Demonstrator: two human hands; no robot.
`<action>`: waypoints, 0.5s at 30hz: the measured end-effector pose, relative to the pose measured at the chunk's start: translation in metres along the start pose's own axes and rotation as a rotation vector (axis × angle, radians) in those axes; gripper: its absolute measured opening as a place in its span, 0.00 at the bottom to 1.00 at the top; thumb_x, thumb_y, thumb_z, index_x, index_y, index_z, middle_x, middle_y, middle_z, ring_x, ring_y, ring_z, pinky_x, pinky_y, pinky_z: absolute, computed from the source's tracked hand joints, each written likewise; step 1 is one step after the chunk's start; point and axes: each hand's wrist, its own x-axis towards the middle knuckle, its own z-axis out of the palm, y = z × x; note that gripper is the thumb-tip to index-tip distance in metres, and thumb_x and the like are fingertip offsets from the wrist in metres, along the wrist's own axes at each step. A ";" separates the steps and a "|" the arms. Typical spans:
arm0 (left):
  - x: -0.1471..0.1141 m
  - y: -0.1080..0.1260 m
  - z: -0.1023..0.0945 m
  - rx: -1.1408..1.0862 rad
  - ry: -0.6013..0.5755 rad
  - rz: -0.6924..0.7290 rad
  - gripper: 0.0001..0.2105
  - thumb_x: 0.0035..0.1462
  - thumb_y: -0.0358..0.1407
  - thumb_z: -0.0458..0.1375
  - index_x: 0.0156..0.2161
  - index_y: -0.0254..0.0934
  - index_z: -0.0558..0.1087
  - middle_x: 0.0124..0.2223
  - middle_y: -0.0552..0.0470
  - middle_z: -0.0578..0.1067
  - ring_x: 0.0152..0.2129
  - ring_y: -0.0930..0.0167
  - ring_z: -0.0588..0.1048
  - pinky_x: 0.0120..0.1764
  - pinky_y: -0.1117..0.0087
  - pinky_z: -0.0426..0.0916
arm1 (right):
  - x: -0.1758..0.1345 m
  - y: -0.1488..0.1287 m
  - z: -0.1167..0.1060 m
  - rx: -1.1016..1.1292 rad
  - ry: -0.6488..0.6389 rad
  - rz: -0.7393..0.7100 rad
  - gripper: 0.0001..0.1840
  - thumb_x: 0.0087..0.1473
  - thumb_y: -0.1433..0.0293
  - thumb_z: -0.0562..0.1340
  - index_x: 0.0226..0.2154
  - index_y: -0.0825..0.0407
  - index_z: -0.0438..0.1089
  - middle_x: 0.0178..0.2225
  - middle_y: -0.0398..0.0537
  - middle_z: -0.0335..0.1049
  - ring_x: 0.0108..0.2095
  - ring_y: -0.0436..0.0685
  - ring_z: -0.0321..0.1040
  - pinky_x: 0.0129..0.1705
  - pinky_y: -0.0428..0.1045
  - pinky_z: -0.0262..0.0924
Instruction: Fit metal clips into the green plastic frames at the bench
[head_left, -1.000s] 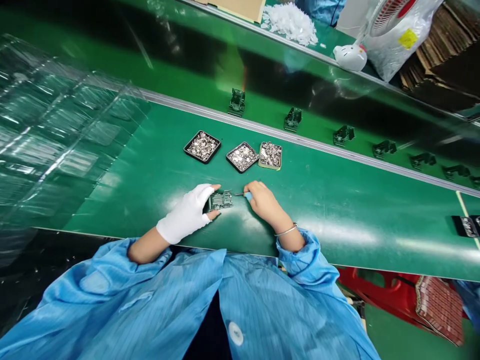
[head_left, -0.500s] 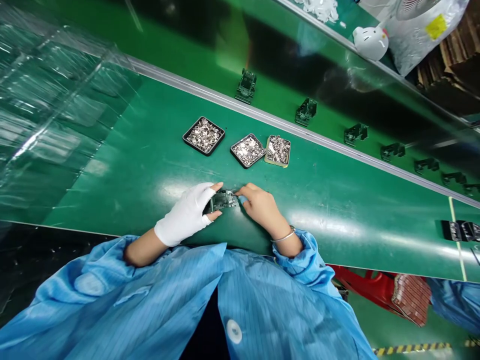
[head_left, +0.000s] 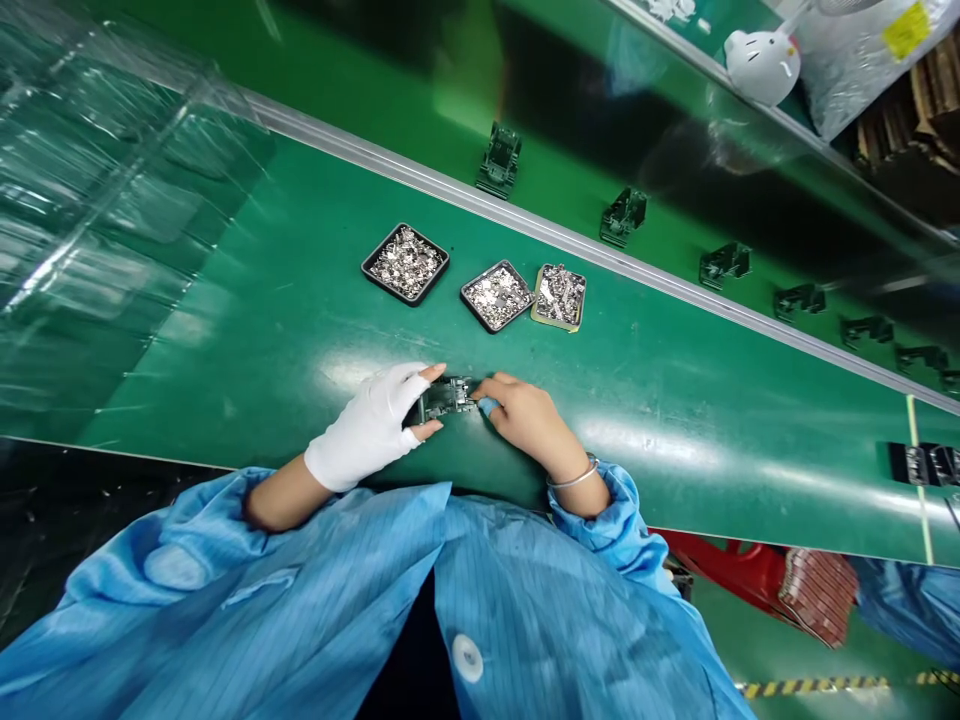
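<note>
My left hand point(head_left: 373, 425), in a white glove with bare fingertips, grips a dark plastic housing point(head_left: 448, 397) by its two long sides on the green table. At the housing's right end, my right hand point(head_left: 525, 415) is closed, thumb and index finger pinched together. Something blue covers its thumb tip. Whatever small part those fingers pinch, if any, is too small to make out. Beyond the hands lie a black tray point(head_left: 406, 264) of small metal parts, a second black tray point(head_left: 497, 296), and a yellowish-edged tray point(head_left: 559, 297), each filled with metal pieces.
Similar dark housings point(head_left: 499, 162) stand in a row on the green strip behind a metal rail point(head_left: 547, 235). Clear plastic trays point(head_left: 112, 230) are stacked at left. Black parts point(head_left: 924, 464) lie far right. A red chair point(head_left: 735, 575) stands below the table edge.
The right hand has shifted slightly to the right at the housing's end. The left hand keeps its hold. The camera view has tilted a little.
</note>
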 end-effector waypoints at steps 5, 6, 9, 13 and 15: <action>0.000 -0.003 0.002 -0.039 0.058 0.010 0.27 0.57 0.42 0.56 0.59 0.36 0.60 0.55 0.39 0.70 0.51 0.56 0.71 0.51 0.55 0.68 | 0.000 0.019 0.005 0.117 0.132 -0.053 0.20 0.54 0.80 0.54 0.44 0.46 0.72 0.43 0.45 0.72 0.44 0.55 0.68 0.43 0.48 0.63; 0.000 -0.003 0.003 -0.057 0.083 0.013 0.27 0.56 0.43 0.57 0.58 0.35 0.61 0.54 0.39 0.70 0.51 0.56 0.71 0.51 0.55 0.68 | 0.000 0.023 0.006 0.142 0.190 -0.068 0.18 0.54 0.79 0.55 0.43 0.47 0.73 0.43 0.46 0.73 0.44 0.56 0.68 0.46 0.50 0.62; 0.000 -0.002 0.006 -0.128 0.182 0.026 0.25 0.55 0.46 0.59 0.53 0.36 0.62 0.52 0.39 0.72 0.50 0.57 0.72 0.52 0.55 0.68 | 0.004 0.027 0.007 0.211 0.372 -0.136 0.09 0.57 0.72 0.59 0.37 0.50 0.75 0.45 0.50 0.73 0.47 0.59 0.66 0.52 0.56 0.59; 0.000 0.003 0.007 -0.225 0.310 0.061 0.24 0.56 0.45 0.60 0.52 0.38 0.58 0.56 0.38 0.70 0.53 0.60 0.71 0.54 0.55 0.67 | 0.010 0.016 0.009 0.495 0.430 -0.225 0.09 0.60 0.66 0.58 0.34 0.51 0.73 0.39 0.48 0.74 0.41 0.54 0.70 0.47 0.51 0.63; 0.000 0.005 0.005 -0.244 0.312 0.085 0.28 0.55 0.48 0.60 0.55 0.38 0.57 0.59 0.36 0.67 0.56 0.58 0.68 0.55 0.54 0.66 | 0.011 0.008 0.009 0.533 0.488 -0.220 0.08 0.60 0.66 0.58 0.33 0.50 0.71 0.36 0.46 0.73 0.39 0.53 0.70 0.45 0.50 0.64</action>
